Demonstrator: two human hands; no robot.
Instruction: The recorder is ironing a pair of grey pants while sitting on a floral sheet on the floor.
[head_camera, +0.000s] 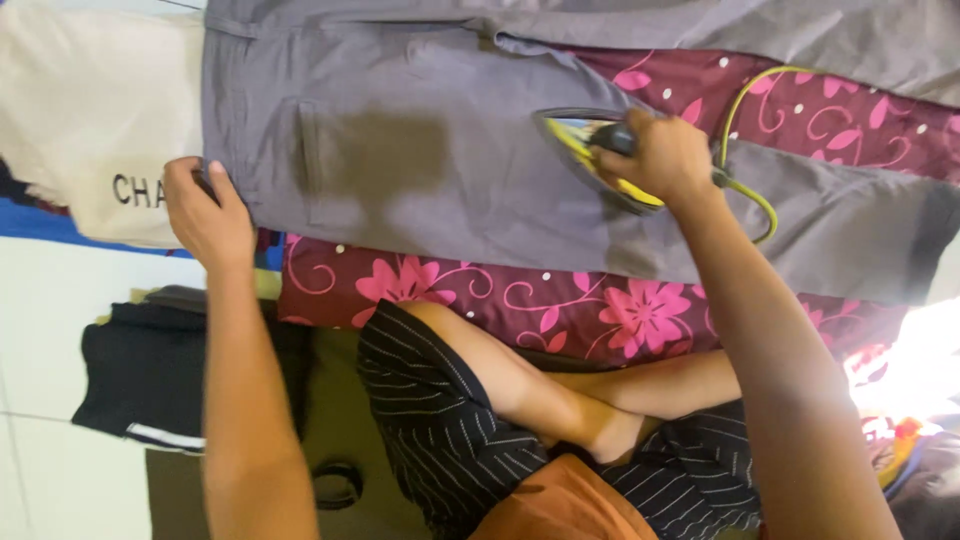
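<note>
Grey trousers (420, 130) lie flat across a maroon cloth with pink flowers (560, 300). My right hand (665, 155) grips the handle of a yellow and black clothes iron (585, 140), which rests on a trouser leg. A yellow-green cord (745, 115) loops away from the iron. My left hand (205, 210) presses down on the waistband end of the trousers, pinching the edge of the fabric. A darker damp-looking patch shows on the grey cloth near a pocket.
A cream garment with dark lettering (95, 110) lies beyond the waistband. A folded dark garment (145, 370) sits on the white tiled floor (45, 310). My crossed legs in striped black shorts (450, 420) are below the cloth.
</note>
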